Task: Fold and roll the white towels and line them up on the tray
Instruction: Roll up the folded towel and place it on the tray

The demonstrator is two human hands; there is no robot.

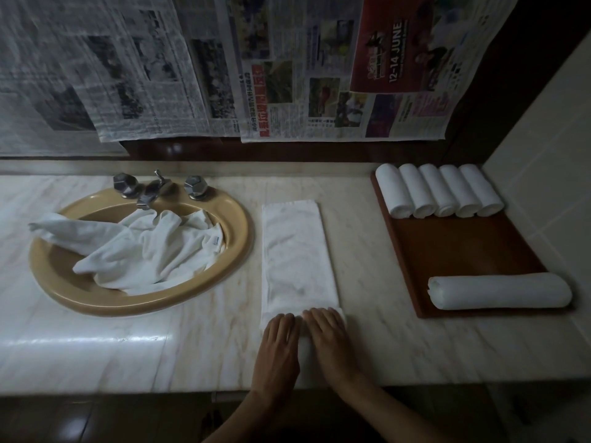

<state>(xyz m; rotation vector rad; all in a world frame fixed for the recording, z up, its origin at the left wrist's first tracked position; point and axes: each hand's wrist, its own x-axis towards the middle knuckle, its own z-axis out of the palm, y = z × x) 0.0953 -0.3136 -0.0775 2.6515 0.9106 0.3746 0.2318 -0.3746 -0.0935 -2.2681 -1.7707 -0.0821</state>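
Note:
A white towel (295, 251) folded into a long narrow strip lies on the marble counter, running away from me. Its near end is rolled up under both palms. My left hand (278, 345) and my right hand (331, 338) press flat on that roll side by side, fingers straight. A brown wooden tray (463, 247) sits at the right. Several rolled white towels (438, 190) stand in a row along its far edge. One larger rolled towel (499, 290) lies crosswise at its near edge. Loose, crumpled white towels (140, 247) fill the sink.
A tan oval sink (238, 231) with a chrome tap (155, 188) takes up the counter's left part. Newspapers (287, 68) hang on the wall behind. A tiled wall (550, 187) closes the right side. The counter's front edge (128, 390) runs just below my wrists.

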